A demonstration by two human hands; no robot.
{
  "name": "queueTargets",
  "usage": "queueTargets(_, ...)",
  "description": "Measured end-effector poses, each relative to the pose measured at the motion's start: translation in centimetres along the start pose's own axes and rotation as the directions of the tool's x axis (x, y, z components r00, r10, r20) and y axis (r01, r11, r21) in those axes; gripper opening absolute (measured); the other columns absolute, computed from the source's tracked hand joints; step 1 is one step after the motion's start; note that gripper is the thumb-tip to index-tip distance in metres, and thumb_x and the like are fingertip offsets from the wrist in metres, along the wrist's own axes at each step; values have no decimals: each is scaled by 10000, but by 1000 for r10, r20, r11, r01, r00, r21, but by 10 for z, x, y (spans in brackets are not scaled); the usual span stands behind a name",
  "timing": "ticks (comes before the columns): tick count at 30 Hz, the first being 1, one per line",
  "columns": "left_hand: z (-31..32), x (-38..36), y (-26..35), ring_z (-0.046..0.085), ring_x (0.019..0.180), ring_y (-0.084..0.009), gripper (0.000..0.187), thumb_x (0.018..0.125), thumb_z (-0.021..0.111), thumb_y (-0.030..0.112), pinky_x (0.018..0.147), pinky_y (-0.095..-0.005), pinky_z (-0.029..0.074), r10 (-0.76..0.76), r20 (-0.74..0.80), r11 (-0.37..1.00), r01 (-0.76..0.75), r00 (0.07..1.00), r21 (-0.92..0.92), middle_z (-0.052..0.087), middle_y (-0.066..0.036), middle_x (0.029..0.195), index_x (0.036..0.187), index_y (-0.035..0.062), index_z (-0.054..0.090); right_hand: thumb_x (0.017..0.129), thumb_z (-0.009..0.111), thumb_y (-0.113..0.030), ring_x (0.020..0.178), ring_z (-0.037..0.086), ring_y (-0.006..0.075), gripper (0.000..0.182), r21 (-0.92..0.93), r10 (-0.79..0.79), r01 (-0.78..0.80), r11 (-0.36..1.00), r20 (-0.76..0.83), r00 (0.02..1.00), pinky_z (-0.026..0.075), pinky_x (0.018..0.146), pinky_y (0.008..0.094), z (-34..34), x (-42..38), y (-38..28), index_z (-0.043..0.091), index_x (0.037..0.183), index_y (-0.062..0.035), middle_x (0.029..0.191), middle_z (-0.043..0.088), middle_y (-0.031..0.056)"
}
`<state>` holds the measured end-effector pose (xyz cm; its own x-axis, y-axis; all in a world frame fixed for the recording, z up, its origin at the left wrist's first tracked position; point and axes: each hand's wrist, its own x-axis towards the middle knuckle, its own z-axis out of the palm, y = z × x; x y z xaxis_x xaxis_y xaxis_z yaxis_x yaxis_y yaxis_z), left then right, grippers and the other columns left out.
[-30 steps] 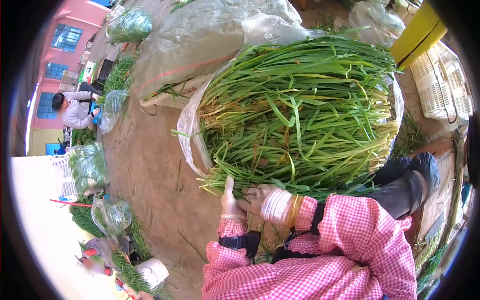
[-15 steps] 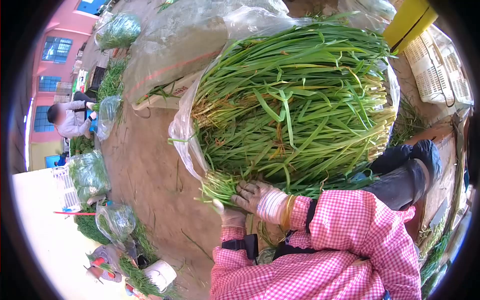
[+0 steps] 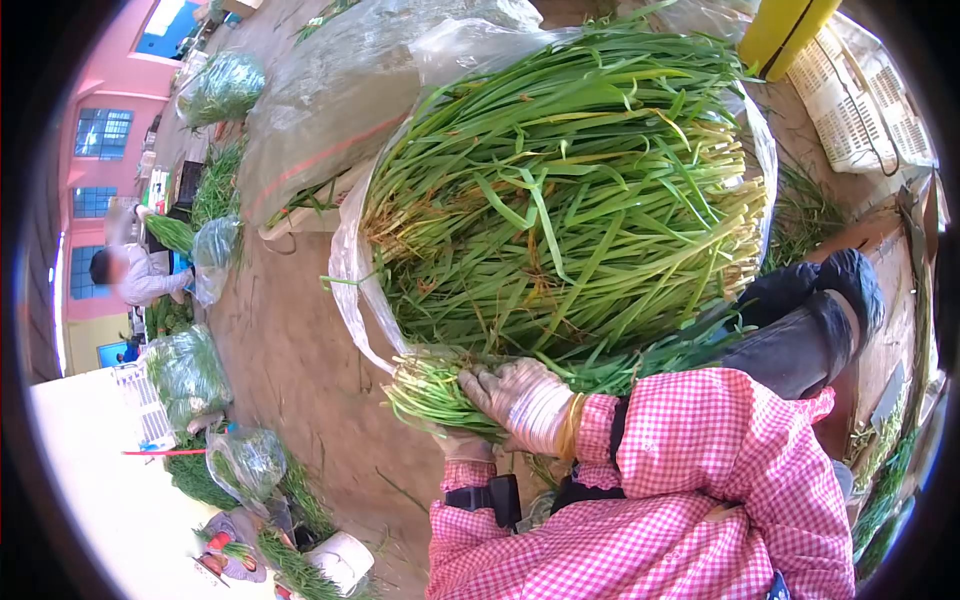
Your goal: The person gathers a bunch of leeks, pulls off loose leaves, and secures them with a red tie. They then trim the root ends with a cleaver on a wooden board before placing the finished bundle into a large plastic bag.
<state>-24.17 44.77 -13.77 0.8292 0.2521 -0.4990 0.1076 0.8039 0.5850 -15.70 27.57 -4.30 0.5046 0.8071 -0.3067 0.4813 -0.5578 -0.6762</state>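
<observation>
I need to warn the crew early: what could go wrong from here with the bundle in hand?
The bundle might splay or drop: no tie shows on it, with the right hand over it and the left hand, mostly hidden, below. The bundle could also catch on the plastic bag, whose rim is close by. The pile heaped in that open bag may spill.

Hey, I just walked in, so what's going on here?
Someone in a checked top has both hands at a small bunch of greens. The right hand rests over it; the left hand, mostly hidden, is underneath. Just beyond, a big pile of greens lies in an open plastic bag. Farther off, another person appears to be holding greens too.
</observation>
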Motion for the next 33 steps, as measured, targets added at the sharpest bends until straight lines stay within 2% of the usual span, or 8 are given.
queueTargets(9, 66, -7, 11, 414, 1194, -283, 675, 849, 383, 590, 1021, -441, 321, 9, -49, 999, -7, 999, 37, 431, -92, 1315, 1329, 116, 377, 509, 818, -374, 1209, 407, 361, 1165, 399, 156, -77, 914, -168, 973, 351, 999, 400, 8, -2, 22, 148, 1389, -9, 1412, 251, 211)
queueTargets(13, 99, -18, 8, 438, 1171, -285, 622, 839, 521, 475, 1014, -437, 334, -9, -43, 976, 18, 999, 218, 464, -117, 1278, 1308, 86, 399, 525, 819, -367, 1112, 494, 365, 1149, 581, 138, -49, 813, -111, 984, 417, 923, 371, 12, 2, 39, 142, 1387, -25, 1269, 443, 244)
queueTargets(18, 125, -27, 13, 413, 1180, -269, 573, 858, 580, 314, 1019, -440, 314, -130, 51, 968, 116, 990, 222, 433, -114, 1290, 1307, 38, 356, 625, 762, -270, 799, 570, 122, 587, 858, 22, -27, 513, 18, 1000, 473, 726, 306, -14, 5, 74, 540, 1108, -22, 946, 642, 107)
queueTargets(19, 127, -29, 16, 413, 1180, -265, 572, 859, 578, 312, 1018, -436, 314, -159, 82, 965, 137, 984, 224, 433, -110, 1291, 1310, 39, 356, 574, 789, -358, 657, 562, 165, 524, 722, 107, -217, 657, 195, 975, 473, 620, 319, 12, 39, 89, 633, 949, -27, 776, 645, 107)
queueTargets(22, 130, -30, 22, 403, 1206, -272, 601, 862, 555, 376, 1026, -438, 315, -196, 153, 938, 140, 969, 316, 406, -108, 1335, 1328, 61, 342, 618, 782, -271, 659, 513, 74, 395, 717, 44, -56, 695, 36, 998, 461, 618, 275, 16, 28, 100, 648, 898, -26, 740, 633, 29)
queueTargets(27, 114, -26, 17, 420, 1193, -276, 673, 833, 554, 479, 1010, -440, 336, -83, 38, 931, 64, 996, 359, 418, -109, 1327, 1322, 64, 353, 681, 750, -236, 674, 518, 58, 311, 819, 40, -115, 563, 112, 993, 466, 630, 279, 1, 18, 97, 660, 886, -20, 750, 643, 33)
queueTargets(30, 110, -22, 27, 413, 1192, -289, 758, 800, 508, 604, 1007, -451, 324, -142, -40, 977, 146, 989, 157, 413, -112, 1328, 1318, 70, 361, 687, 751, -275, 615, 493, 106, 311, 692, -179, 245, 679, -168, 969, 453, 586, 309, 2, 17, 115, 674, 845, -19, 721, 630, 74)
queueTargets(33, 102, -17, 31, 409, 1190, -300, 751, 806, 492, 611, 996, -462, 325, -155, -299, 985, 171, 942, 28, 404, -122, 1333, 1312, 70, 369, 683, 759, -312, 676, 537, 102, 350, 925, -33, 95, 367, -89, 995, 471, 638, 304, 5, 12, 110, 676, 885, -39, 785, 651, 50)
